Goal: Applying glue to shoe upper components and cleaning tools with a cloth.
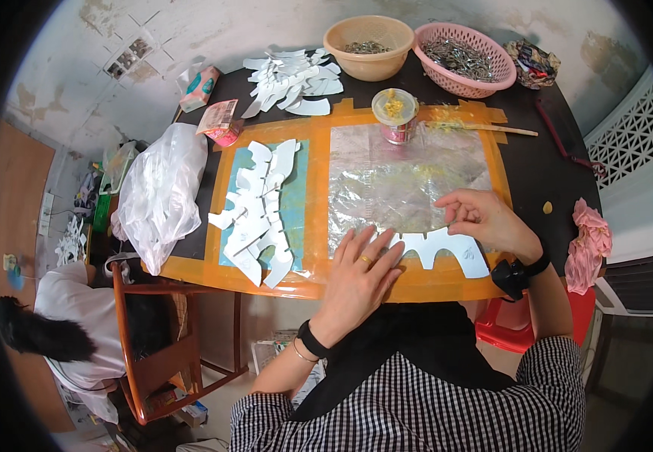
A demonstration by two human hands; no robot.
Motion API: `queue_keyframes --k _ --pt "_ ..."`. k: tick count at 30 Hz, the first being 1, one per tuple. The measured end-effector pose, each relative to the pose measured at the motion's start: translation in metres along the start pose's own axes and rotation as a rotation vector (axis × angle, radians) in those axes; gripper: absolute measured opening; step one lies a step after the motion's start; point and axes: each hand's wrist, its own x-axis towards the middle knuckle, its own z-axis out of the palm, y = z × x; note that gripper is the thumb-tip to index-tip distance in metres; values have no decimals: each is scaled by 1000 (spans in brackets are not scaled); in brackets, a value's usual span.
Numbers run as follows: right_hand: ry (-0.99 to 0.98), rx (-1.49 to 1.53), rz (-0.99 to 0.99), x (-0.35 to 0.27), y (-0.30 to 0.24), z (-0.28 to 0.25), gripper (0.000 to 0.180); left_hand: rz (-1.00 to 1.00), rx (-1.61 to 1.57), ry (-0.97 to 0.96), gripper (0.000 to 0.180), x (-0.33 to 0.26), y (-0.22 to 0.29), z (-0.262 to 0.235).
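Note:
A white scalloped cut-out piece (447, 250) lies along the front edge of a clear plastic-covered patch (405, 184). My left hand (360, 275) rests flat over the left end of that piece, fingers stretched out, hiding part of it. Above the piece's upper edge, my right hand (485, 218) is closed in a pinch. Whatever sits between its fingertips, if anything, is too small to make out. To the left, several similar white cut-out pieces (255, 215) overlap in a loose pile on a blue-green sheet (296, 177).
Behind the patch stand a tub with yellow paste (396, 120) and a flat wooden stick (496, 128). Farther back are a beige bowl (369, 64) and a pink basket (468, 83), both with metal parts. A white plastic bag (164, 192) lies left; another person (85, 316) sits beyond the chair.

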Motion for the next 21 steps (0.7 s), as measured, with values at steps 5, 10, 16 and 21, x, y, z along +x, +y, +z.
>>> queue_keyframes --k 5,10,16,21 --pt "34 -216 -37 -6 -2 2 31 -19 -19 36 38 -2 7 0" --pt "6 -262 -111 -6 2 5 28 -37 -149 115 32 -7 -3 0" --pt "-18 -375 -75 -5 -5 4 27 -70 -205 125 27 -11 -12 -4" --pt "33 -627 -369 6 -6 -9 29 -30 -245 169 26 -13 -16 0"
